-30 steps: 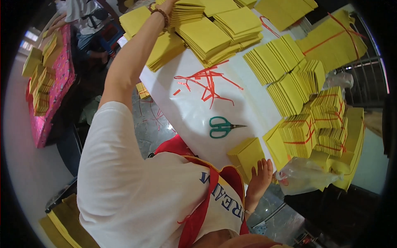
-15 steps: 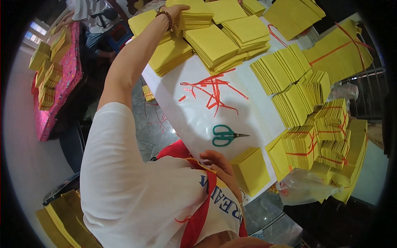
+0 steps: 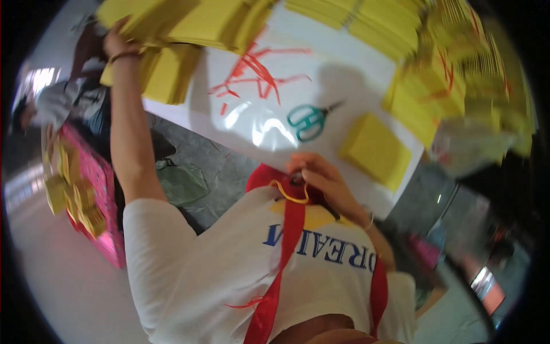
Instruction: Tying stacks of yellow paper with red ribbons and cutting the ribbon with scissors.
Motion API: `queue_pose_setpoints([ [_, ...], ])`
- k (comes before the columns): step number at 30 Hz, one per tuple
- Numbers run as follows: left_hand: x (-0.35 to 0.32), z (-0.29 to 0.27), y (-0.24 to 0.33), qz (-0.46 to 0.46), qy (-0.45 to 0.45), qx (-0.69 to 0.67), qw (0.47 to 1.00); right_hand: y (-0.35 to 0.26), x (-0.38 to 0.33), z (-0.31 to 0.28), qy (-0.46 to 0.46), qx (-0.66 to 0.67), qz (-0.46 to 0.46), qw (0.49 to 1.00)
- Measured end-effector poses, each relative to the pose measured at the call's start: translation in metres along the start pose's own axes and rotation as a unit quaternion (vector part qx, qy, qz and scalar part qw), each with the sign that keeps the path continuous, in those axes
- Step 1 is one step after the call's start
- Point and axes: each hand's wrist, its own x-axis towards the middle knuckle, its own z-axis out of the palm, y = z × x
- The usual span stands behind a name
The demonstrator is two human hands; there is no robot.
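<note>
Far to the upper left, my left hand [image 3: 119, 43] reaches out with the arm stretched. Its fingers and thumb are closed on the near left edge of a stack of yellow folded paper [image 3: 140, 20], though blur softens the detail. Another yellow stack [image 3: 172, 71] lies just beside that wrist. My right hand [image 3: 323, 180] is in front of my body, at the table edge by the red apron [image 3: 293, 223]. Its fingers bend round a small dark thing that I cannot make out. Green-handled scissors [image 3: 308, 121] lie just beyond it, and a yellow block of paper [image 3: 378, 149] sits to its right.
Red strips [image 3: 260, 71] are scattered across the white tabletop [image 3: 229, 135]. Yellow bundles tied with red [image 3: 444, 83] and a clear plastic bag [image 3: 467, 146] stand at the right. On the left, a pink-covered table [image 3: 97, 189] carries more yellow bundles; a person [image 3: 69, 103] is behind it.
The view has tilted and turned, so the table sits higher in the picture. My left hand still reaches to the yellow stacks. My right hand remains near the apron, its fingers more bent.
</note>
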Motion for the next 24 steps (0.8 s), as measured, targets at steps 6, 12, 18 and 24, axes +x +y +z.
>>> queue_pose_setpoints([
  [6, -0.155, 0.051, -0.01, 0.002, -0.155, -0.01, 0.988, 0.002, -0.007, -0.019, -0.007, 0.036, -0.041, 0.998],
  [12, -0.287, 0.009, -0.114, -0.219, -0.264, -0.017, 0.939, -0.001, 0.015, -0.056, 0.118, -0.069, -0.259, 0.956],
  [18, -0.347, 0.008, -0.123, -0.129, -0.436, 0.074, 0.888, 0.013, 0.03, -0.028, 0.151, -0.077, -0.243, 0.955],
  [24, -0.328, -0.035, -0.159, 0.001, -0.538, 0.443, 0.718, 0.059, 0.05, -0.042, 0.176, -0.345, -0.391, 0.835],
])
